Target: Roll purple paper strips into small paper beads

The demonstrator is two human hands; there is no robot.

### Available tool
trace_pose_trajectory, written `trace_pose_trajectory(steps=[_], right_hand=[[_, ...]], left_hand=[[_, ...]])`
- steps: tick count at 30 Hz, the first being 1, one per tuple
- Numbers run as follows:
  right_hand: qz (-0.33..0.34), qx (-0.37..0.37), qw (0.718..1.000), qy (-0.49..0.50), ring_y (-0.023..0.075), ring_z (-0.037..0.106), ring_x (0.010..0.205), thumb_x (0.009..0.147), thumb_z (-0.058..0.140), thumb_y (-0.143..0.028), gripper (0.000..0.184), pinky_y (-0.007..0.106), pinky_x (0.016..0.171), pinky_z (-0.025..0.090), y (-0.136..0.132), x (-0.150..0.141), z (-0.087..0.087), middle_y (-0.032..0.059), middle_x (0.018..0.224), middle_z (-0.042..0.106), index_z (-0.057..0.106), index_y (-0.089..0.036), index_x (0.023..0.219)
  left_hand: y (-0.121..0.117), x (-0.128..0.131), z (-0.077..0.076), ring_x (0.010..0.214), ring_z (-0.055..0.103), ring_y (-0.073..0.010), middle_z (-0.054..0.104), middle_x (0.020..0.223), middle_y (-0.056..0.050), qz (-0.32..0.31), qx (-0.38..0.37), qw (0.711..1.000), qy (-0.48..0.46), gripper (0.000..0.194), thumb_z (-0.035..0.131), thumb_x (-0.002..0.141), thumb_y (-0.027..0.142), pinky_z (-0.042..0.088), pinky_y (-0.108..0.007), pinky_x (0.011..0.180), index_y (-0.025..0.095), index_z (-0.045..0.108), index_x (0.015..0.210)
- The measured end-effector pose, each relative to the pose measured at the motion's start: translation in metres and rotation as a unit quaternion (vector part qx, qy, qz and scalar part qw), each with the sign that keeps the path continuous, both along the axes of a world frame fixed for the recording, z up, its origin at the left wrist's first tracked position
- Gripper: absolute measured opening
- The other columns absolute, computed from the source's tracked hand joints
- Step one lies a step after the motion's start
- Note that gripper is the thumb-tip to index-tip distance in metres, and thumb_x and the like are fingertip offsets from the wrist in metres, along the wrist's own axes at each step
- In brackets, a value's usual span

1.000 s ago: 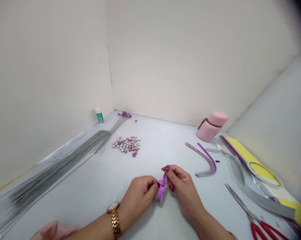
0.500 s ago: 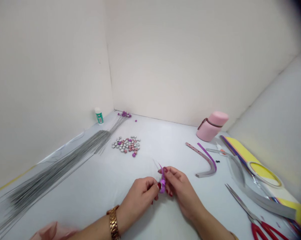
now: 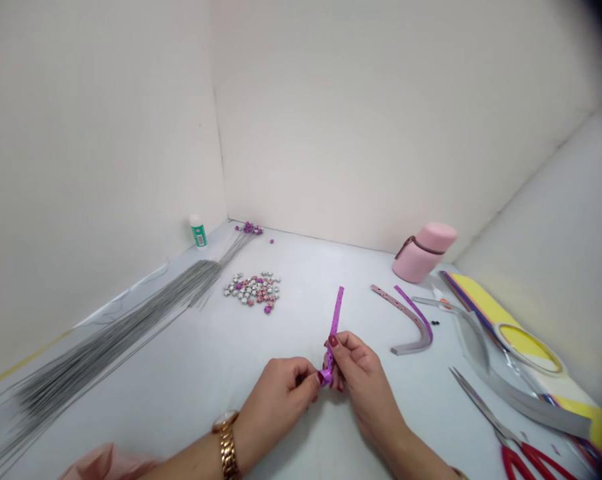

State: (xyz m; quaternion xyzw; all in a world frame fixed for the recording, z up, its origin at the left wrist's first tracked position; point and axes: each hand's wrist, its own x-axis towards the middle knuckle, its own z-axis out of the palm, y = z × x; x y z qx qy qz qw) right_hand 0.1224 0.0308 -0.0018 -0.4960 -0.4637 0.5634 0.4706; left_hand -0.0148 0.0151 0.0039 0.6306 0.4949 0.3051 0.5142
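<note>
A narrow purple paper strip (image 3: pixel 337 311) with dark spots is folded into a small knot at its lower end. My left hand (image 3: pixel 289 390) pinches that folded end between thumb and forefinger. Higher up, my right hand (image 3: pixel 358 373) grips the strip between thumb and fingers, and its free end points up and away from me. Some fingertips of both hands are hidden behind the paper. Beyond my hands lies a pile of small folded paper stars (image 3: pixel 258 290) in silver, pink and purple.
Thin grey wires (image 3: pixel 125 340) lie in a long bundle at left, near a glue stick (image 3: pixel 199 232). To the right are loose paper strips (image 3: pixel 411 320), red-handled scissors (image 3: pixel 503 433), a tape roll (image 3: pixel 531 350) on yellow sheets (image 3: pixel 473 293), and a pink flask (image 3: pixel 423 253).
The strip's long free end now stands straight up above my right hand, showing its flat face; before, it appeared thin and edge-on. My left wrist has turned slightly.
</note>
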Motion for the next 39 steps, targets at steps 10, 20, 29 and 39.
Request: trace_pose_trajectory(steps=[10,20,29,39], right_hand=[[0.008,-0.046,0.999,0.028,0.006,0.036,0.035,0.078,0.054,-0.041,0.026,0.018,0.037,0.025,0.0013,-0.0007,-0.0013,-0.0073,0.043,0.046,0.049,-0.017,0.068],[0.029,-0.052,0.998,0.024,0.0077,0.041,0.038,0.078,0.05,-0.047,0.032,0.018,0.04,0.029,0.0016,0.0006,0.0022,-0.0053,0.045,0.049,0.051,-0.017,0.067],[0.079,-0.049,0.995,-0.021,0.0056,0.037,0.034,0.077,0.051,-0.048,0.036,0.018,0.037,0.025,0.0004,0.0,-0.0017,-0.007,0.041,0.046,0.046,-0.017,0.059],[0.03,0.019,0.997,-0.065,0.0072,0.04,0.043,0.082,0.049,-0.041,0.028,0.019,0.043,0.03,-0.0009,0.0017,0.0001,-0.0058,0.046,0.046,0.051,-0.017,0.068]], left_hand=[[-0.0007,-0.0026,0.0026,0.066,0.055,-0.0146,0.064,0.072,-0.003,0.008,0.1,0.995,0.027,0.018,0.044,0.079,0.019,0.038,-0.021,0.062,0.018,0.061,0.072],[-0.0049,0.0009,0.0063,0.06,0.052,-0.0119,0.058,0.063,0.0,0.0,0.083,0.997,0.001,0.028,0.035,0.085,0.022,0.037,-0.018,0.057,0.018,0.054,0.065],[-0.0023,-0.0028,0.0042,0.066,0.055,-0.0139,0.062,0.073,-0.002,0.03,0.146,0.987,0.064,0.017,0.043,0.083,0.02,0.038,-0.021,0.063,0.018,0.057,0.074],[0.0011,0.0006,-0.001,0.053,0.048,-0.0109,0.053,0.057,0.002,0.012,-0.021,0.998,-0.055,0.018,0.042,0.078,0.018,0.036,-0.019,0.05,0.015,0.054,0.066]])
